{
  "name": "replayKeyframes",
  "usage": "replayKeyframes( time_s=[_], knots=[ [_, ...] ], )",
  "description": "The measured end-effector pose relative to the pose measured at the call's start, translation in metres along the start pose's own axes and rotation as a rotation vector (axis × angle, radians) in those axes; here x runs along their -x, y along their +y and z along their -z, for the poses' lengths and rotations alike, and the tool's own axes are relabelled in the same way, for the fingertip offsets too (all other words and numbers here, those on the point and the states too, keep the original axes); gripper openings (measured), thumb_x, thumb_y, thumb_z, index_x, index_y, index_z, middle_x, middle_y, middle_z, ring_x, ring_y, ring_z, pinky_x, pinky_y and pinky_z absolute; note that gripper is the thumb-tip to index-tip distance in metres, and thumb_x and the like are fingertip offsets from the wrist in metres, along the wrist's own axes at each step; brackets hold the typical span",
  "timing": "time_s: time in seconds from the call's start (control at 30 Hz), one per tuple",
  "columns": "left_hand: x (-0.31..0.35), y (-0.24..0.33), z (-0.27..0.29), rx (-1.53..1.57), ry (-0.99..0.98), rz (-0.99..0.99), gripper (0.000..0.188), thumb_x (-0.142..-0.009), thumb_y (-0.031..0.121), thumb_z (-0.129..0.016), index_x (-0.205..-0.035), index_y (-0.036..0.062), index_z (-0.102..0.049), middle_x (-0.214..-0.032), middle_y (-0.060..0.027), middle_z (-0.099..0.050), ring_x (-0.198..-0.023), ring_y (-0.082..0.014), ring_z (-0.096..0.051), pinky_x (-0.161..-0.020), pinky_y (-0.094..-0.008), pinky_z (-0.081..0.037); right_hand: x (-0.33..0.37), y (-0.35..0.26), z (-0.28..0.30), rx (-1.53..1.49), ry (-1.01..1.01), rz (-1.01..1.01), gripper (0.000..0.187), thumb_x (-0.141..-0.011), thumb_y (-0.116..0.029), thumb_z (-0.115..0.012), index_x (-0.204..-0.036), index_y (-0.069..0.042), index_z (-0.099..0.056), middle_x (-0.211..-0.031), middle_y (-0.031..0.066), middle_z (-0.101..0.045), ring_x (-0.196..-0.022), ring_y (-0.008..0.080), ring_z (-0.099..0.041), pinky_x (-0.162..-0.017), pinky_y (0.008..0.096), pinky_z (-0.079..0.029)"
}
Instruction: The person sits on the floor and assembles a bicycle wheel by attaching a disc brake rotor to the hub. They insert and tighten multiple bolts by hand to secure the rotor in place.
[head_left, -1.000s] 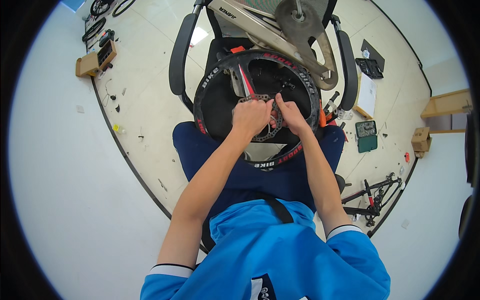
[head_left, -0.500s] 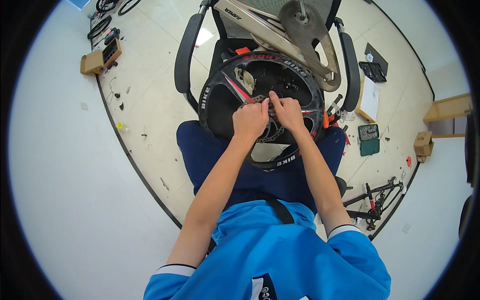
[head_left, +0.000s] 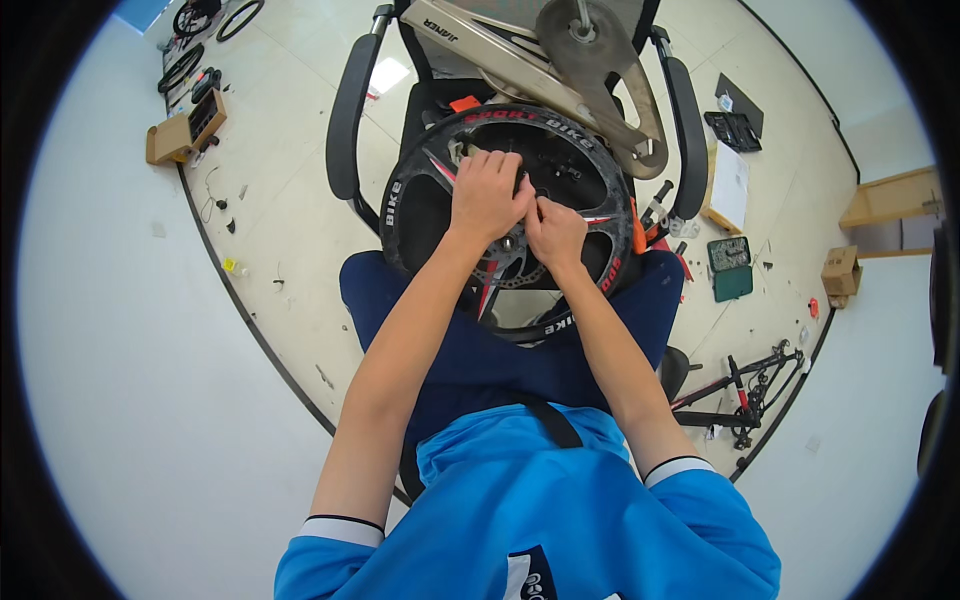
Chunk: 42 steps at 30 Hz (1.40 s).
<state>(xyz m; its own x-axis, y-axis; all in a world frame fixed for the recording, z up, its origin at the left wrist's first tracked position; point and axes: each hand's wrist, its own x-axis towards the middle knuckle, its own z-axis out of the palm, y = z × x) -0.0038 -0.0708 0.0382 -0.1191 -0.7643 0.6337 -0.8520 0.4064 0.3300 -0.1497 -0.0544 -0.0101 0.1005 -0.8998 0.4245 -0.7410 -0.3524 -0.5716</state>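
A black bicycle wheel (head_left: 401, 170) with red and white spokes lies across my thighs and the seat of an office chair. A perforated metal brake disc (head_left: 514, 276) surrounds its hub (head_left: 508, 243). My left hand (head_left: 484, 196) is closed just above the hub, its fingers bent over and pointing away from me. Beside it, touching or nearly so, my right hand (head_left: 557, 234) is also closed, thumb against fingers. A small dark bit shows between the hands, but what each holds is hidden.
Behind the wheel, a beige frame part with a crank (head_left: 580, 80) leans on the chair between its armrests (head_left: 352, 115). On the floor to the right are an open green case (head_left: 732, 284), a black toolbox (head_left: 733, 130) and a bicycle frame (head_left: 740, 395). A cardboard box (head_left: 187, 128) stands far left.
My left hand has moved farther from me and its fingers have bent over. My right hand has shifted slightly nearer and its thumb has come in. The wheel appears turned, a lower spoke now showing.
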Motion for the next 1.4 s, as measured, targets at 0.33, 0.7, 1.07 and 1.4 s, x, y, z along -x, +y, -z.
replayKeyframes(
  time_s=[0.33, 0.7, 1.07, 1.4],
  knots=[
    [0.025, 0.031, -0.018, 0.033, 0.008, 0.608, 0.040, -0.091, 0.042, -0.071, -0.072, 0.0076, -0.066, -0.071, -0.0072, -0.066, -0.075, -0.0303, -0.063, -0.074, -0.0440, -0.044, 0.001, 0.002, -0.001, 0.012, 0.022, -0.020, 0.043, -0.095, -0.035, -0.064, -0.064, -0.006, -0.061, -0.060, 0.0156, -0.062, -0.053, 0.0365, -0.062, -0.048, 0.0466, -0.044],
    [0.027, 0.028, -0.020, 0.081, 0.053, 0.504, 0.044, -0.097, 0.033, -0.067, -0.064, 0.0040, -0.063, -0.066, -0.0137, -0.065, -0.067, -0.0356, -0.064, -0.067, -0.0489, -0.048, 0.000, -0.001, -0.004, 0.000, 0.044, -0.048, 0.048, -0.095, -0.037, -0.066, -0.059, -0.006, -0.059, -0.056, 0.0154, -0.059, -0.050, 0.0359, -0.060, -0.046, 0.0454, -0.041],
    [0.025, 0.023, -0.023, 0.131, 0.099, 0.706, 0.051, -0.105, 0.034, -0.052, -0.072, 0.0000, -0.071, -0.068, -0.0194, -0.068, -0.066, -0.0405, -0.066, -0.064, -0.0470, -0.051, -0.004, -0.005, -0.001, 0.020, 0.046, -0.044, 0.050, -0.095, -0.040, -0.067, -0.058, -0.006, -0.061, -0.056, 0.0155, -0.060, -0.052, 0.0361, -0.062, -0.046, 0.0450, -0.043],
    [0.070, -0.004, 0.006, 0.222, 0.159, 0.937, 0.044, -0.106, 0.033, -0.050, -0.094, -0.0007, -0.076, -0.083, -0.0156, -0.074, -0.081, -0.0313, -0.071, -0.077, -0.0415, -0.053, -0.004, -0.007, 0.003, 0.018, 0.036, -0.093, 0.051, -0.095, -0.040, -0.068, -0.058, -0.006, -0.059, -0.054, 0.0145, -0.058, -0.050, 0.0362, -0.060, -0.047, 0.0450, -0.041]
  ],
)
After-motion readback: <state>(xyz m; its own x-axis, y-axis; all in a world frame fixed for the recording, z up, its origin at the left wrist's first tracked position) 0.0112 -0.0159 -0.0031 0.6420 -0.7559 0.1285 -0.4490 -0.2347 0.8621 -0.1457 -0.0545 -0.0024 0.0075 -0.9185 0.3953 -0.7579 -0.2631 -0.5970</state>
